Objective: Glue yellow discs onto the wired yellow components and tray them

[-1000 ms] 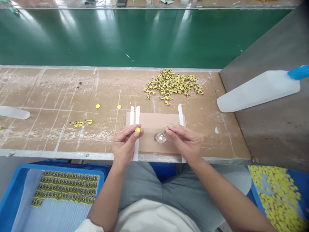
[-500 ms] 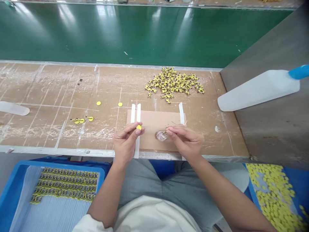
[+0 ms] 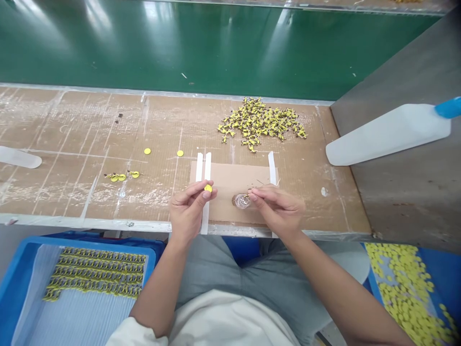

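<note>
My left hand [image 3: 189,206] pinches a small yellow disc [image 3: 208,188] between thumb and fingertips, above the taped cardboard sheet [image 3: 230,175]. A small round clear dish [image 3: 240,201] rests on that sheet. At the dish's right edge, my right hand [image 3: 279,206] is closed in a pinch; a thin piece seems to stick out of its fingertips toward the dish, too small to name. Beyond the sheet lies a heap of small yellow and dark brown figures [image 3: 262,122].
Two loose yellow discs, one here [image 3: 147,151], and a few figures on discs [image 3: 121,177] lie to the left. A white bottle with a blue cap [image 3: 389,134] leans at right. Below are a blue tray [image 3: 27,245] of finished-looking rows and many yellow discs [image 3: 406,288].
The view has shifted slightly. Both hands keep nearly the same place and the same pinch, with the disc still in my left hand.
</note>
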Tool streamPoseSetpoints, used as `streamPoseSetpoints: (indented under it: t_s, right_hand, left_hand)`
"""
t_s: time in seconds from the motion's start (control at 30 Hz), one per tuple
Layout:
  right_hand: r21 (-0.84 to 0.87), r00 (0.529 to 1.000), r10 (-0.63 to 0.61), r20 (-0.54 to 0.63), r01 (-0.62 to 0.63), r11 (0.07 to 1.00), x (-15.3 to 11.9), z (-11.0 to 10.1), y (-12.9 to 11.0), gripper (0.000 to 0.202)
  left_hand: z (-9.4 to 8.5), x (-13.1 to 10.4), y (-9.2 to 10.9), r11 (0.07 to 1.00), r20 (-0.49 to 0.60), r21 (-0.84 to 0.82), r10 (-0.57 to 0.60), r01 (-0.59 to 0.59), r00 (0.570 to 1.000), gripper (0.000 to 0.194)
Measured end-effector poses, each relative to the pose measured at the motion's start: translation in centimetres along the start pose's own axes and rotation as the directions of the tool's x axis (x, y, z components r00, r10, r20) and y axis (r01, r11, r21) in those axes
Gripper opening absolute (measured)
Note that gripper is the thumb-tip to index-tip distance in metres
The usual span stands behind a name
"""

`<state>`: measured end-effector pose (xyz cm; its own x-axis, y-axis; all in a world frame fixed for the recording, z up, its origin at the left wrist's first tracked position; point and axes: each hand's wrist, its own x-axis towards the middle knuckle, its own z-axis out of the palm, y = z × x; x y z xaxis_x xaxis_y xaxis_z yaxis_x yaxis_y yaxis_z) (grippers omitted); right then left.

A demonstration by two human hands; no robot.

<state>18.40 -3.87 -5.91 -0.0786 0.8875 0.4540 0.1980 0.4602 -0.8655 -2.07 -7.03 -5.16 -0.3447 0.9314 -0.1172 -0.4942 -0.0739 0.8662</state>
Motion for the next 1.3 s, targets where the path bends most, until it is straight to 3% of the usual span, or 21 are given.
streamPoseSetpoints:
  t_s: [0.27,0.6,0.93,1.13,1.3]
  right_hand:
    - [-0.022,0.998,-0.034,-0.045,0.033,0.999,0.2,-0.5,-0.3,0.020]
    - [-0.102,0.983,-0.174,0.052,0.178,0.979,0.5,-0.7,-0.4,0.033]
    - [-0.113,0.980,-0.189,0.070,0.196,0.974,0.7,-0.6,-0.5,0.033]
    - [-0.063,0.996,-0.091,-0.010,0.090,0.994,0.4,-0.6,-0.6,0.023]
    - [0.115,0.972,0.189,-0.142,-0.174,0.978,0.0,-0.3,-1.4,0.016]
  left_hand:
    - [0.2,0.0,0.1,0.999,-0.051,0.008,-0.034,0.034,0.998,0.023]
    - [0.0,0.0,0.0,1.000,-0.004,0.009,-0.010,0.010,1.000,0.020]
    - [0.3,0.0,0.2,1.000,-0.029,0.002,-0.028,0.028,0.999,0.021]
    - [0.1,0.0,0.3,0.999,-0.048,-0.001,-0.049,0.049,0.998,0.024]
    - [0.3,-1.0,0.2,0.987,-0.009,-0.083,-0.136,0.135,0.991,0.024]
